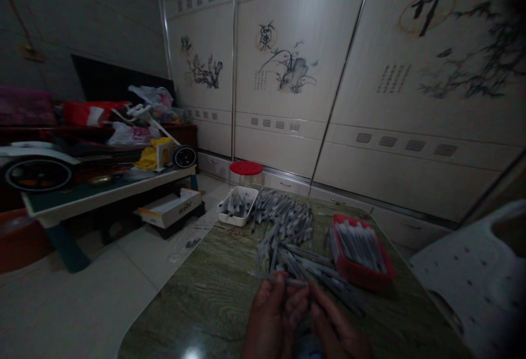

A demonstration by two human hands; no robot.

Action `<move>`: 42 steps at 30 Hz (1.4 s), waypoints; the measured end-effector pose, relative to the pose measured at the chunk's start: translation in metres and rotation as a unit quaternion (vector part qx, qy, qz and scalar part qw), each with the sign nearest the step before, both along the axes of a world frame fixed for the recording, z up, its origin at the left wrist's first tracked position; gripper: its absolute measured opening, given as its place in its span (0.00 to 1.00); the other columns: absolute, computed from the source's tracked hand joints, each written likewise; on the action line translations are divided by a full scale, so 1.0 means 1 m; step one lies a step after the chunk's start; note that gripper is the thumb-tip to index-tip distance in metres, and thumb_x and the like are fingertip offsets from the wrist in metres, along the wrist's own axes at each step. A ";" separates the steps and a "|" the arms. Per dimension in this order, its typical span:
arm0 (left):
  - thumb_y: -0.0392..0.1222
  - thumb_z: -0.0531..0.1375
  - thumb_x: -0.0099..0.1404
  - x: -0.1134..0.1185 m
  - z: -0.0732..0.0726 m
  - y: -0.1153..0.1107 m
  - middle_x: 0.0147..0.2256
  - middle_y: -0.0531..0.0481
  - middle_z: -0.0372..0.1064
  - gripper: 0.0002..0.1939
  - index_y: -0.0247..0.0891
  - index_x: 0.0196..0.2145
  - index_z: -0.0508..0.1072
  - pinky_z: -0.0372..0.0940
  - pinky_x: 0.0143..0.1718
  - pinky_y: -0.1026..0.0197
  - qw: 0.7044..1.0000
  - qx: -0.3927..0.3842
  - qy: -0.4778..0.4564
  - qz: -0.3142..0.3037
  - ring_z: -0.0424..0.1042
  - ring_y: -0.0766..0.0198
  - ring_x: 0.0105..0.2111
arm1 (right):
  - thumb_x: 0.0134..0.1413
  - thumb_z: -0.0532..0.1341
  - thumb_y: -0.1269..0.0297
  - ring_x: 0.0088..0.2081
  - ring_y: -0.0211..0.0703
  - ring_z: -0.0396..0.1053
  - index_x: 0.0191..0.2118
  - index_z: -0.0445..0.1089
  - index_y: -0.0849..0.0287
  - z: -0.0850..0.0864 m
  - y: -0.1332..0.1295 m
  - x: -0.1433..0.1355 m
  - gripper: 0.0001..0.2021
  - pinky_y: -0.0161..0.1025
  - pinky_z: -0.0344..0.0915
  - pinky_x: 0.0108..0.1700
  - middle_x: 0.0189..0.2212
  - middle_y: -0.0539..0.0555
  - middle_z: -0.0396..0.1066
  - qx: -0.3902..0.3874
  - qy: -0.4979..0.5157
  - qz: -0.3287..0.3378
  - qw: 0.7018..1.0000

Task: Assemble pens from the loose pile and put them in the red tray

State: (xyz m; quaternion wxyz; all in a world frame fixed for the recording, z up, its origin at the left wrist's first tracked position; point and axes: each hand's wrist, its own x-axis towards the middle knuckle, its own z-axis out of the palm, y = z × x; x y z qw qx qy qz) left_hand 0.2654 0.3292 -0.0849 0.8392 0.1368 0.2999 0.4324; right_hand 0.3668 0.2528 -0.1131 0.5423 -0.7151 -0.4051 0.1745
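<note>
Near the table's front edge, my left hand (269, 312) pinches a thin grey pen (290, 280) between thumb and fingers. The pen lies nearly level, its thin end pointing left. At the pen's other end are the closed fingertips of my right hand (335, 320); any small part between them is too dark to make out. Just beyond my hands, a loose heap of grey pen parts (283, 216) spreads over the table (205, 293). A red basket (388, 277) of lined-up pens stands to the right. A white basket (222, 217) holding short grey pieces sits at the far left corner.
A red stool (246, 168) stands behind the table, near the sliding cabinet doors (287, 145). On the right is a white plastic chair (476, 271). To the left, a low table (110, 197) carries a white wheeled toy and bags; a shoe box (170, 211) lies beneath.
</note>
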 end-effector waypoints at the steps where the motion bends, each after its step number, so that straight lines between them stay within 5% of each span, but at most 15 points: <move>1: 0.38 0.62 0.70 -0.002 0.001 0.002 0.32 0.44 0.78 0.04 0.37 0.38 0.69 0.75 0.36 0.62 1.000 0.004 0.004 0.004 0.82 0.61 0.33 | 0.64 0.58 0.48 0.56 0.53 0.76 0.55 0.78 0.54 -0.001 0.000 0.002 0.23 0.44 0.75 0.54 0.54 0.57 0.79 -0.007 0.007 -0.005 1.000; 8: 0.35 0.61 0.70 -0.028 0.002 0.028 0.37 0.40 0.79 0.02 0.36 0.38 0.70 0.77 0.41 0.60 0.995 0.032 0.033 0.092 0.82 0.58 0.40 | 0.58 0.58 0.46 0.43 0.55 0.79 0.41 0.81 0.53 -0.002 0.003 0.021 0.20 0.44 0.74 0.44 0.42 0.57 0.83 -0.067 -0.038 0.006 0.997; 17: 0.32 0.61 0.70 -0.043 0.000 0.047 0.35 0.42 0.79 0.03 0.35 0.37 0.69 0.77 0.41 0.62 0.990 0.029 0.030 0.134 0.82 0.60 0.39 | 0.61 0.54 0.68 0.41 0.46 0.74 0.37 0.76 0.54 0.012 0.023 -0.004 0.12 0.38 0.65 0.44 0.36 0.55 0.76 -0.154 -0.247 0.184 0.939; 23: 0.34 0.60 0.70 -0.044 -0.002 0.048 0.35 0.42 0.78 0.03 0.35 0.37 0.69 0.77 0.40 0.62 0.992 0.026 0.031 0.118 0.82 0.60 0.38 | 0.59 0.57 0.71 0.40 0.50 0.77 0.35 0.75 0.55 0.034 0.046 -0.025 0.09 0.40 0.62 0.39 0.38 0.58 0.78 -0.279 -0.330 0.138 0.891; 28: 0.36 0.61 0.70 -0.045 -0.003 0.047 0.37 0.40 0.79 0.03 0.35 0.38 0.69 0.76 0.41 0.61 0.993 0.036 0.023 0.111 0.82 0.60 0.38 | 0.57 0.57 0.70 0.38 0.54 0.78 0.34 0.76 0.57 0.031 0.056 -0.029 0.09 0.41 0.57 0.33 0.36 0.60 0.80 -0.313 -0.351 0.138 0.872; 35: 0.36 0.62 0.70 -0.048 0.001 0.045 0.37 0.40 0.79 0.03 0.35 0.39 0.69 0.76 0.42 0.59 0.994 0.029 0.019 0.105 0.82 0.59 0.39 | 0.54 0.56 0.71 0.34 0.48 0.76 0.30 0.73 0.56 0.023 0.058 -0.027 0.08 0.39 0.53 0.31 0.32 0.56 0.78 -0.290 -0.327 0.148 0.887; 39: 0.37 0.63 0.69 -0.045 0.001 0.040 0.37 0.41 0.79 0.05 0.36 0.38 0.69 0.75 0.39 0.61 0.997 0.031 0.010 0.073 0.82 0.59 0.38 | 0.54 0.57 0.65 0.29 0.44 0.72 0.30 0.70 0.56 0.015 0.050 -0.011 0.06 0.36 0.59 0.30 0.25 0.49 0.73 -0.184 -0.128 0.132 0.966; 42: 0.39 0.64 0.68 -0.039 -0.001 0.032 0.37 0.42 0.79 0.06 0.37 0.39 0.70 0.74 0.38 0.61 0.999 0.032 0.004 0.030 0.81 0.60 0.36 | 0.50 0.62 0.57 0.25 0.43 0.68 0.31 0.72 0.56 0.007 0.037 0.004 0.08 0.36 0.61 0.27 0.22 0.47 0.69 -0.110 0.054 0.078 0.989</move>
